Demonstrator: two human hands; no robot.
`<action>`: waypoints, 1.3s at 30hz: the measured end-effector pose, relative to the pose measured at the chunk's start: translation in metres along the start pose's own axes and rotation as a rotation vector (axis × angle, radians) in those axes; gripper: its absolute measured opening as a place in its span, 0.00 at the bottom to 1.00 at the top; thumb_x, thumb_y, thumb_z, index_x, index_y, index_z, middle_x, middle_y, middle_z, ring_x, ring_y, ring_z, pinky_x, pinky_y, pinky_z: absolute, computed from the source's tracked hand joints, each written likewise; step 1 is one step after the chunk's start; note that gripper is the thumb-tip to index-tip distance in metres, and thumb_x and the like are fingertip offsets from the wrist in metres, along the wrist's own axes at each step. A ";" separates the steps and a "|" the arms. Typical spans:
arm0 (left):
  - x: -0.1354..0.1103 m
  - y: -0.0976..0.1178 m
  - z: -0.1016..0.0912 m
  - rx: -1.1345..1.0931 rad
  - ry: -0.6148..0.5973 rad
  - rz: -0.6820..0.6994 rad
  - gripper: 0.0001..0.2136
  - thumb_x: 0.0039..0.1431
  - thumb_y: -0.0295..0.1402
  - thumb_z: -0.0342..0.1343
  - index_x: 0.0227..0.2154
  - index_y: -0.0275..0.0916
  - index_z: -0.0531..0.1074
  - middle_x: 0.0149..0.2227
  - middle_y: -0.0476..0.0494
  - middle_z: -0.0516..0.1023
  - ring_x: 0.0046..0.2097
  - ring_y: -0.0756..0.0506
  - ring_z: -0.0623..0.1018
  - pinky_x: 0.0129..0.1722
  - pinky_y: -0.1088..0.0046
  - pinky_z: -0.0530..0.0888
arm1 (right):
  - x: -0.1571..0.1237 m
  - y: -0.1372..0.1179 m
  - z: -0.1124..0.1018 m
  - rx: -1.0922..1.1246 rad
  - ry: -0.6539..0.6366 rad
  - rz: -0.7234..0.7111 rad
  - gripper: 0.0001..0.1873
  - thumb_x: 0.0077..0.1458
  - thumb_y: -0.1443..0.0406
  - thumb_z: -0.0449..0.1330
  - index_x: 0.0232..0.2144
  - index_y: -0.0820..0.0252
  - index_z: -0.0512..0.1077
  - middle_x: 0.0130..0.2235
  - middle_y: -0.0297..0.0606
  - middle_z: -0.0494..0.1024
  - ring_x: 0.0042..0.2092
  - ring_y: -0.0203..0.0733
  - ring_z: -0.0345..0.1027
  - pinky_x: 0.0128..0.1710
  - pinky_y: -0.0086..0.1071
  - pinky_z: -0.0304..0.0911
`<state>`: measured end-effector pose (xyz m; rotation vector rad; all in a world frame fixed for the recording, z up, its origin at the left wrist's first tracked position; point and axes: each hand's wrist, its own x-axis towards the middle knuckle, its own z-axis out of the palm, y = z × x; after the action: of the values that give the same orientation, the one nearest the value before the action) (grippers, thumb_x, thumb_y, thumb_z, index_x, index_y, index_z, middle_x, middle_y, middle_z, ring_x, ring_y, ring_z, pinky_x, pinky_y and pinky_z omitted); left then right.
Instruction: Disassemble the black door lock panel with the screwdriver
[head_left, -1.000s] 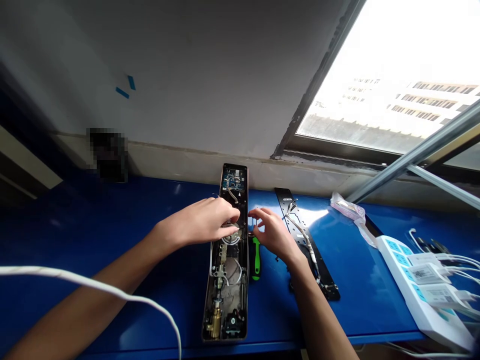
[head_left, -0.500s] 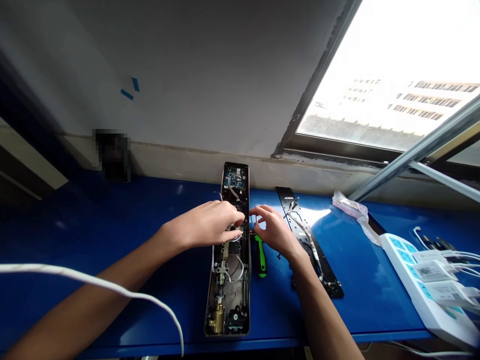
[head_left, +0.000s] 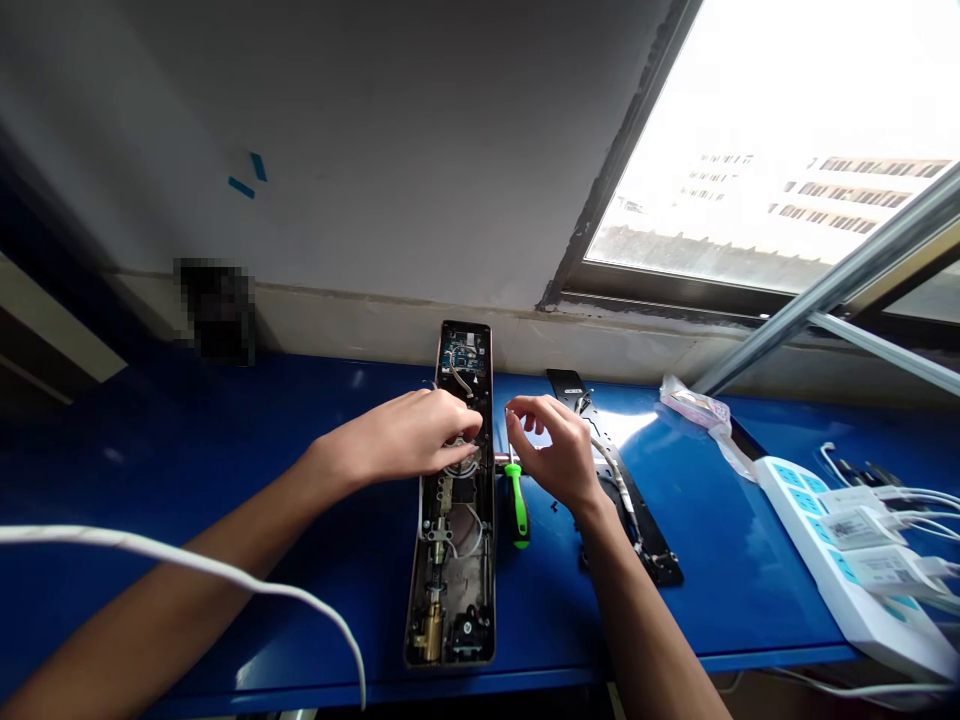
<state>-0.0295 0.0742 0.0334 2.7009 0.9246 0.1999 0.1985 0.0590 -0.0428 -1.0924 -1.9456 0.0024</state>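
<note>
A long narrow metal housing point(head_left: 466, 560), like an electronic door lock body, lies open on the table. Inside are a blue circuit board point(head_left: 466, 352), white wires and a brass-coloured part point(head_left: 433, 632). My left hand point(head_left: 431, 430) reaches over its middle, fingers curled and thumb close to a white wire; what they grip, if anything, is hidden. To the right of the housing, my right hand point(head_left: 555, 445) has thumb and index fingertips pinched together above a green-and-black screwdriver point(head_left: 517, 505). The screwdriver lies on the table, its shaft pointing at those fingertips. Anything between them is too small to name.
A black perforated plate point(head_left: 652, 545) with a wire bundle lies right of my right hand. Farther right are a plastic-wrapped pack point(head_left: 696, 405) and a white power strip point(head_left: 817, 560) with several chargers. A white cable point(head_left: 225, 572) crosses in front of my left forearm.
My right hand has moved slightly away from the housing, and its thumb and index fingertips have come together. My left hand stays over the housing's middle. The view has shifted a little.
</note>
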 end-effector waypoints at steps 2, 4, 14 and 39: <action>0.000 -0.002 0.000 -0.003 0.004 0.011 0.08 0.68 0.30 0.56 0.30 0.38 0.74 0.31 0.49 0.78 0.31 0.49 0.76 0.30 0.73 0.63 | -0.002 0.001 0.000 0.006 0.021 -0.022 0.05 0.63 0.68 0.58 0.40 0.56 0.74 0.30 0.33 0.76 0.30 0.35 0.65 0.34 0.32 0.64; 0.000 -0.004 0.001 -0.005 0.010 0.018 0.08 0.67 0.28 0.56 0.31 0.38 0.74 0.31 0.49 0.78 0.32 0.49 0.76 0.30 0.73 0.63 | -0.003 0.003 0.000 0.009 0.034 -0.034 0.05 0.63 0.68 0.59 0.40 0.56 0.74 0.30 0.32 0.77 0.29 0.34 0.65 0.33 0.31 0.64; 0.002 -0.008 0.001 0.017 0.013 0.016 0.06 0.66 0.26 0.57 0.33 0.39 0.78 0.35 0.47 0.79 0.37 0.47 0.78 0.35 0.73 0.68 | -0.006 0.007 0.005 -0.010 0.045 -0.058 0.05 0.60 0.70 0.60 0.34 0.56 0.75 0.27 0.30 0.76 0.25 0.32 0.64 0.30 0.28 0.63; 0.003 -0.014 0.003 -0.003 0.053 0.072 0.06 0.62 0.25 0.57 0.31 0.38 0.78 0.32 0.47 0.78 0.33 0.49 0.76 0.32 0.73 0.67 | -0.006 -0.003 0.010 -0.013 0.029 -0.087 0.06 0.61 0.68 0.58 0.31 0.56 0.73 0.24 0.28 0.74 0.23 0.31 0.61 0.28 0.27 0.60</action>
<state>-0.0345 0.0861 0.0263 2.7409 0.8408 0.2883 0.1907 0.0568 -0.0519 -1.0106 -1.9682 -0.0735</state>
